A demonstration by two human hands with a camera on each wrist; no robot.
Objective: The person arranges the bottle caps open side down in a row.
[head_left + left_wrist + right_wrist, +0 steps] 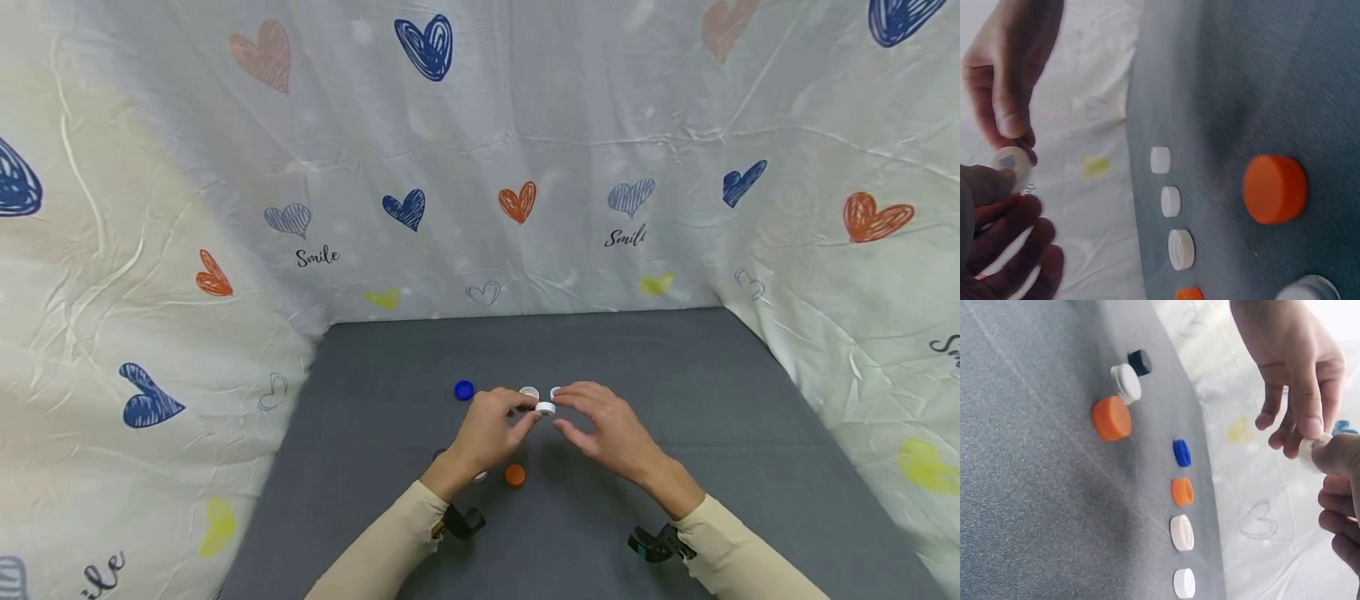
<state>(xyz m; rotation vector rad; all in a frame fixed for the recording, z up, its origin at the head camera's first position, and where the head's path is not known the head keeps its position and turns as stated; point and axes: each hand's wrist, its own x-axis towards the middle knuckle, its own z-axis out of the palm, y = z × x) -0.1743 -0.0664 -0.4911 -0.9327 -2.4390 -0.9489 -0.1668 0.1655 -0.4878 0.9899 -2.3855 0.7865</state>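
Observation:
My left hand (491,429) pinches a small white bottle cap (545,408) between thumb and index finger, held up over the table. A bluish-grey mark shows on the face of this cap (1013,162) in the left wrist view. My right hand (611,429) faces it from the other side, thumb and index finger spread apart with their tips right by its edge. Behind the hands, a row holds a blue cap (463,390), a smaller orange cap (1182,491) and several white caps, including one white cap (529,392) with its hollow side showing.
Nearer my body stand a larger orange cap (515,476), a white cap (1126,384) and a black cap (1140,362), the latter two partly covered by my left arm in the head view. Dark grey cloth (720,392) covers the table. A heart-printed white curtain (562,100) surrounds it.

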